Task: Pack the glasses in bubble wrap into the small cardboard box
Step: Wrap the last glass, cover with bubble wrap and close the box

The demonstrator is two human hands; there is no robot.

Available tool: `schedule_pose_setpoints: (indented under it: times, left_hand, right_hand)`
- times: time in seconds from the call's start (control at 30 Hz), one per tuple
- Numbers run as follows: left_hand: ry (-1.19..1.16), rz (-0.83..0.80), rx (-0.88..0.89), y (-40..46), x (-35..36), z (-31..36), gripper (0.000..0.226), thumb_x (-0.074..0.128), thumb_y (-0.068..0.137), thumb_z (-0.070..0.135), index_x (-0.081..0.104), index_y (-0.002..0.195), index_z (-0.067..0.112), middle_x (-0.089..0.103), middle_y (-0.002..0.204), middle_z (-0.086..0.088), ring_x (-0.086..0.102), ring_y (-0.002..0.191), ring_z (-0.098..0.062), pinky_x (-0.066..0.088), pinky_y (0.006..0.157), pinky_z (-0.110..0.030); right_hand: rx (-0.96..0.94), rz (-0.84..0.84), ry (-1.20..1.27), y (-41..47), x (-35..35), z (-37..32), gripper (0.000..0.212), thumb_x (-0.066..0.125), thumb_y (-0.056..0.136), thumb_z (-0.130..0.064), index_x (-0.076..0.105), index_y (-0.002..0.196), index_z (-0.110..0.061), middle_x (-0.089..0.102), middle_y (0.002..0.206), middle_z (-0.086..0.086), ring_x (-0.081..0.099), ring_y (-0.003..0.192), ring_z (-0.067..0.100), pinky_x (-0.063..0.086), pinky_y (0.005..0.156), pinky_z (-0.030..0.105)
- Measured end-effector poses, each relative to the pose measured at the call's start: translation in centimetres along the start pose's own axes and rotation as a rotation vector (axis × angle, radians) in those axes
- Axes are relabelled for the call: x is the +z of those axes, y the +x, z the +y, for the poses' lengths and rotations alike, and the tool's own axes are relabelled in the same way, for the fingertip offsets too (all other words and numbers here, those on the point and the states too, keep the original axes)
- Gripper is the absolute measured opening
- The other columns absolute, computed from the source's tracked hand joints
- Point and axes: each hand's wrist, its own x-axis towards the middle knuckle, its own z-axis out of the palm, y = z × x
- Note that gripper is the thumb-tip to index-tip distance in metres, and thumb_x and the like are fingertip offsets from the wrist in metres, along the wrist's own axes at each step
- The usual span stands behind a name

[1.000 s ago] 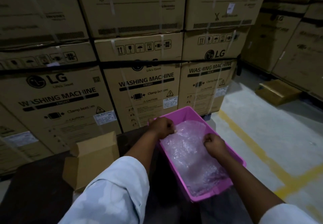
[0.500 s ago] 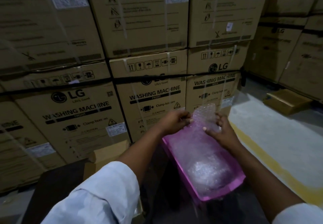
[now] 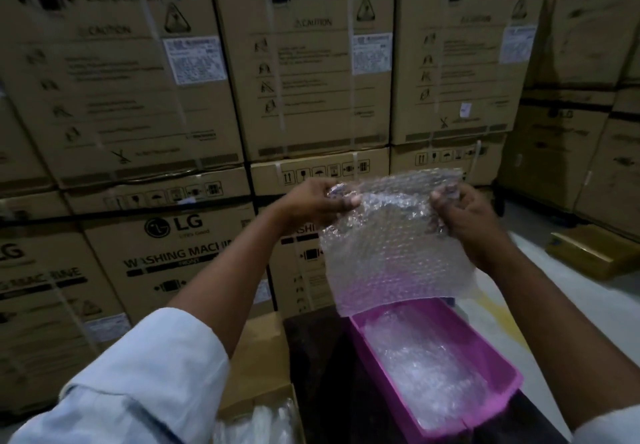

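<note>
I hold a clear sheet of bubble wrap [image 3: 391,246] spread out in the air above a pink plastic bin [image 3: 498,353]. My left hand [image 3: 322,204] pinches its top left corner and my right hand [image 3: 464,221] grips its top right edge. More bubble wrap [image 3: 426,371] lies inside the bin. A small cardboard box [image 3: 263,367] stands open at the lower left of the bin, with clear glasses [image 3: 263,423] showing inside it, partly hidden by my left sleeve.
The bin rests on a dark table [image 3: 318,384]. Stacked washing machine cartons [image 3: 194,104] form a wall right behind it. A yellowish box [image 3: 588,253] lies on the grey floor at the right, with yellow floor lines [image 3: 498,319] near the bin.
Both hands lifted a sheet of bubble wrap out of the pink bin and spread it wide at chest height. The camera tilted upward.
</note>
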Motion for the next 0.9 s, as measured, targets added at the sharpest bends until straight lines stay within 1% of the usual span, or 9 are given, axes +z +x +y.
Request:
schedule_pose_setpoints:
  times: [0.1, 0.17, 0.3, 0.43, 0.57, 0.63, 0.73, 0.8, 0.9]
  left_hand:
    - [-0.064, -0.052, -0.045, -2.0, -3.0, -0.3, 0.016, 0.071, 0.082, 0.020, 0.065, 0.093, 0.012, 0.068, 0.082, 0.003, 0.061, 0.078, -0.014, 0.052, 0.071, -0.029]
    - [-0.248, -0.055, -0.053, -3.3, -4.4, -1.1, 0.048, 0.076, 0.073, 0.041, 0.061, 0.103, 0.007, 0.066, 0.097, -0.007, 0.060, 0.095, -0.028, 0.050, 0.089, -0.042]
    - [-0.558, -0.134, -0.114, -6.4, -6.2, -3.0, 0.092, 0.079, 0.057, 0.067, 0.040, 0.123, 0.015, 0.047, 0.092, -0.008, 0.049, 0.081, -0.022, 0.047, 0.076, -0.038]
    - [-0.296, 0.021, -0.084, -10.1, -6.3, -3.3, 0.046, 0.070, 0.080, 0.043, 0.067, 0.113, 0.012, 0.059, 0.104, -0.012, 0.054, 0.086, -0.024, 0.049, 0.078, -0.037]
    - [-0.373, 0.345, -0.057, -13.1, -6.2, -3.9, 0.011, 0.064, 0.089, 0.019, 0.067, 0.096, 0.010, 0.073, 0.094, -0.008, 0.063, 0.080, -0.020, 0.049, 0.073, -0.036]
    - [-0.312, 0.473, -0.111, -15.0, -6.1, -5.5, 0.007, 0.065, 0.090, 0.019, 0.066, 0.091, 0.012, 0.072, 0.083, -0.002, 0.060, 0.071, -0.014, 0.049, 0.062, -0.029]
    - [-0.225, 0.610, -0.199, -18.2, -5.2, -9.0, 0.012, 0.069, 0.087, 0.017, 0.065, 0.094, 0.008, 0.067, 0.078, 0.001, 0.059, 0.069, -0.009, 0.049, 0.061, -0.021]
    - [-0.199, 0.649, -0.237, -20.0, -4.4, -11.0, 0.013, 0.069, 0.087, 0.018, 0.063, 0.094, 0.009, 0.068, 0.084, -0.002, 0.065, 0.077, -0.015, 0.055, 0.068, -0.028]
    - [-0.239, 0.703, -0.270, -21.8, -3.9, -13.0, 0.019, 0.068, 0.088, 0.024, 0.062, 0.101, 0.011, 0.069, 0.091, -0.004, 0.066, 0.083, -0.019, 0.057, 0.068, -0.035]
  right_hand:
    - [0.024, 0.056, 0.093, 0.8, 1.4, -1.5, 0.003, 0.059, 0.093, -0.023, 0.058, 0.091, -0.023, 0.061, 0.080, 0.000, 0.058, 0.066, 0.011, 0.051, 0.057, 0.028]
    - [0.032, 0.093, 0.105, 1.2, 2.6, -2.4, 0.003, 0.060, 0.093, -0.025, 0.057, 0.092, -0.026, 0.061, 0.085, 0.000, 0.057, 0.071, 0.013, 0.050, 0.053, 0.027]
    - [0.051, 0.180, 0.151, 2.0, 5.6, -4.3, 0.009, 0.062, 0.092, -0.024, 0.056, 0.086, -0.027, 0.061, 0.084, 0.002, 0.058, 0.069, 0.014, 0.056, 0.054, 0.030]
    - [0.053, 0.138, 0.171, 1.9, 8.5, -6.0, 0.009, 0.063, 0.092, -0.026, 0.058, 0.098, -0.022, 0.063, 0.093, 0.007, 0.059, 0.072, 0.017, 0.057, 0.055, 0.031]
    - [0.149, -0.209, 0.214, 0.0, 10.7, -4.8, 0.076, 0.075, 0.077, -0.030, 0.034, 0.141, -0.028, 0.052, 0.130, 0.007, 0.060, 0.106, 0.024, 0.053, 0.087, 0.045]
    - [0.186, -0.329, 0.217, -1.8, 12.2, -2.5, 0.081, 0.076, 0.071, -0.016, 0.035, 0.140, -0.028, 0.054, 0.132, 0.013, 0.064, 0.098, 0.022, 0.056, 0.072, 0.037]
    - [0.212, -0.272, 0.193, -3.9, 15.0, 1.1, 0.069, 0.067, 0.081, 0.001, 0.038, 0.139, -0.021, 0.049, 0.137, 0.014, 0.063, 0.082, 0.015, 0.052, 0.051, 0.022]
    - [0.228, -0.263, 0.180, -4.9, 16.6, 2.6, 0.075, 0.071, 0.081, -0.006, 0.032, 0.143, -0.022, 0.040, 0.144, 0.017, 0.063, 0.089, 0.018, 0.054, 0.055, 0.022]
    - [0.298, -0.398, 0.192, -6.5, 18.1, 4.0, 0.098, 0.083, 0.068, -0.022, 0.022, 0.142, -0.045, 0.029, 0.150, 0.024, 0.065, 0.100, 0.033, 0.058, 0.078, 0.043]
